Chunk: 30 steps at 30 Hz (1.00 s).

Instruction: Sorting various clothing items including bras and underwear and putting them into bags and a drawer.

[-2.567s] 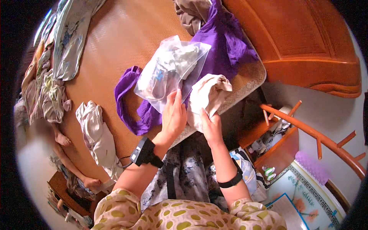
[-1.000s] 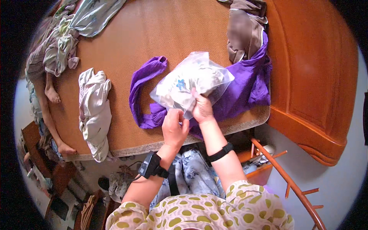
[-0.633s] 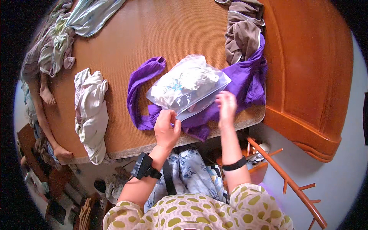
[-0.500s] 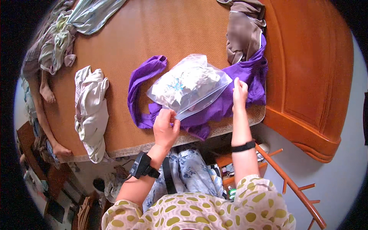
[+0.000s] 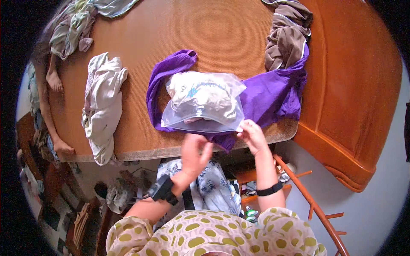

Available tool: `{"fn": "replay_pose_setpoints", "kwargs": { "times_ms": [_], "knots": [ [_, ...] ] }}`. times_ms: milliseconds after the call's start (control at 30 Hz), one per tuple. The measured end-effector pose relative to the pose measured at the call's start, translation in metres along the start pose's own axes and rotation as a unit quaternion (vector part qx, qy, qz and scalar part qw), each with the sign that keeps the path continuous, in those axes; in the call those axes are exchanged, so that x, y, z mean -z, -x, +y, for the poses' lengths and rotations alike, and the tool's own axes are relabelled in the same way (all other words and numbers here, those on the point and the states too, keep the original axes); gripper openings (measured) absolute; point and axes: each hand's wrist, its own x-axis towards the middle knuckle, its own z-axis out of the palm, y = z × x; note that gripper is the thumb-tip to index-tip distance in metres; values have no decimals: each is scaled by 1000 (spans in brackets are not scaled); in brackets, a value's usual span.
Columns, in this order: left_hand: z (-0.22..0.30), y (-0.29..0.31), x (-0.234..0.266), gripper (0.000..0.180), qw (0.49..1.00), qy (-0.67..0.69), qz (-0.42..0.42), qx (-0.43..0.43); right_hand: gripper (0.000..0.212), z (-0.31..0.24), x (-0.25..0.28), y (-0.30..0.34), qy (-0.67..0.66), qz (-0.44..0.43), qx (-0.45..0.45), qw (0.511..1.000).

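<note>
A clear zip bag (image 5: 200,124) with bunched white cloth (image 5: 209,94) inside lies on a purple garment (image 5: 267,96). Its zip edge faces me. My right hand (image 5: 253,135) pinches the bag's near right corner between thumb and fingers. Just off the near edge of the bag is my left hand (image 5: 195,154), slightly blurred, thumb apart from the fingers and nothing seen in it. One purple sleeve (image 5: 154,91) curves around the bag's left side.
The bed mat (image 5: 222,38) carries a crumpled white garment (image 5: 102,106) at left and a brown one (image 5: 286,36) at far right. Another person's bare legs (image 5: 49,115) rest at the left edge. A wooden headboard (image 5: 354,94) and a wooden rack (image 5: 314,205) stand at right.
The bag has turned so its zip edge faces me. My left hand has let go of its corner and drawn back; my right hand has come in and taken its right corner.
</note>
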Motion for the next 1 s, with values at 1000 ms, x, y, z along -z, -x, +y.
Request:
{"fn": "replay_pose_setpoints", "kwargs": {
  "times_ms": [1000],
  "knots": [
    [9,1,-117,20,826,329,51,454,23,56,-5,7,368,138,251,885]
  ]
}}
